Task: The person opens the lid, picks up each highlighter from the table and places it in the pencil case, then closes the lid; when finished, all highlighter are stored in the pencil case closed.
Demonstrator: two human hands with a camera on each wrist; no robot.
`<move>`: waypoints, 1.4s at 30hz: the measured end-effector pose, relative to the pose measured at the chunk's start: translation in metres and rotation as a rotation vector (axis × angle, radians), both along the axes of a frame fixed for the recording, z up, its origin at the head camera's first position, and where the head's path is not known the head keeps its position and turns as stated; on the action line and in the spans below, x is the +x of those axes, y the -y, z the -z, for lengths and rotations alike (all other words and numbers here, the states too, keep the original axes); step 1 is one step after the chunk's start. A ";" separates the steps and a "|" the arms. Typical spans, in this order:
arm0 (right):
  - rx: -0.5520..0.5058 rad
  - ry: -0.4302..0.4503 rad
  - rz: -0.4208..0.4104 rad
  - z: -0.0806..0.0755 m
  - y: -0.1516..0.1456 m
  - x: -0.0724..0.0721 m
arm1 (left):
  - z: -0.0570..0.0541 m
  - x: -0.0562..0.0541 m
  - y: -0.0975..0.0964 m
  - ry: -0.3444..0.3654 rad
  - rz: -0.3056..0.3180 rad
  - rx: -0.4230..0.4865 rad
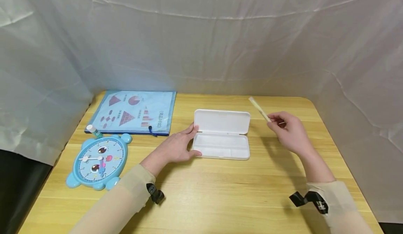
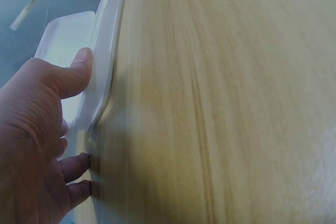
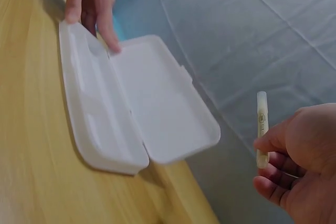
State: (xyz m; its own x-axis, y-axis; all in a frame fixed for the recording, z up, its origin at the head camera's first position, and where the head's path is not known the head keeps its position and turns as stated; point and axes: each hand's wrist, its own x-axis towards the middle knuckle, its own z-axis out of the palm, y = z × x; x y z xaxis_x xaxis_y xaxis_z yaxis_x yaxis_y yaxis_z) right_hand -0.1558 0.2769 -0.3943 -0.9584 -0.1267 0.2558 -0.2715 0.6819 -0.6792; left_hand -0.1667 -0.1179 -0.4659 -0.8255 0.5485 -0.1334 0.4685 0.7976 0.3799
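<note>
A white plastic pencil case (image 1: 225,152) lies on the table with its lid (image 1: 221,121) raised at the back. Its divided tray (image 3: 97,103) holds nothing. My left hand (image 1: 176,146) grips the case's left end, thumb at the front corner and a finger by the hinge and lid. To the right of the case, my right hand (image 1: 291,132) pinches a slim pale yellow pen (image 3: 262,119) above the table, between thumb and fingers. The pen's translucent end points up, away from the hand; a small dark mark shows on its barrel.
At the left lies a blue bear-shaped toy clock (image 1: 100,162). Beside its top edge is a small bottle with a white cap (image 1: 94,130). Behind these, a light blue zip folder (image 1: 132,110) lies flat. Pale cloth walls (image 1: 220,52) close off the table's back and sides.
</note>
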 end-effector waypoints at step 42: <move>0.212 0.080 -0.469 0.057 0.089 -0.017 | 0.001 0.000 0.000 -0.013 -0.001 0.012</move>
